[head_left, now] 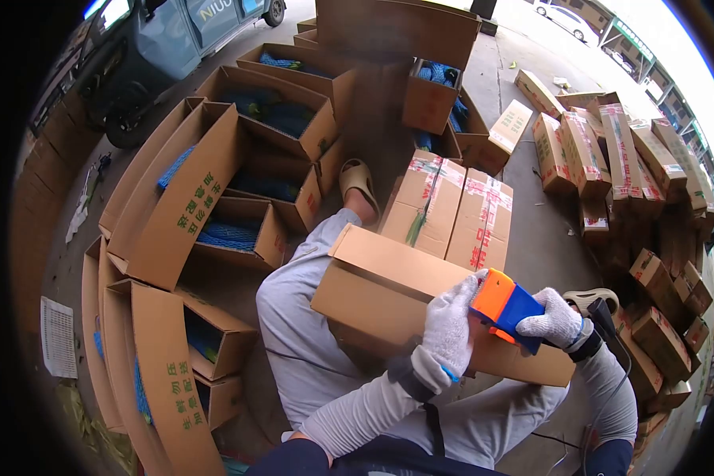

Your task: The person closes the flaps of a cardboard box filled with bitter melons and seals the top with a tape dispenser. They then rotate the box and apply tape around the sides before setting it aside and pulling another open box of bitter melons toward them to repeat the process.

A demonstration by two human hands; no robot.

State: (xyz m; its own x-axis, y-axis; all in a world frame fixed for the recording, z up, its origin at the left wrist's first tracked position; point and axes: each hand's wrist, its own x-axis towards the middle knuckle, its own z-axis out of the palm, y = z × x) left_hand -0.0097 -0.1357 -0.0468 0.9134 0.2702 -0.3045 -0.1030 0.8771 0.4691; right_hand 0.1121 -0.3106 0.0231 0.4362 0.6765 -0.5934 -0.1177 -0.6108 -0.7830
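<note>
A brown cardboard carton [373,297] lies across my lap, its long side turned up. My right hand [554,319], in a whitish knit glove, is closed around a blue and orange tape dispenser [500,305] held above the carton's right part. My left hand [448,321], gloved too, is closed, with its fingertips at the dispenser's orange end. A small blue bit [450,373] pokes out by the heel of that hand; what the fingers grip is hidden. Two taped cartons [428,198] with red and clear tape stand just beyond the one on my lap.
Open cartons [282,119] holding blue-netted goods are packed on the left and ahead. Taped cartons [583,151] lie piled on the right. A blue-grey vehicle [190,47] stands at the upper left. A paper sheet [58,337] is at the left edge.
</note>
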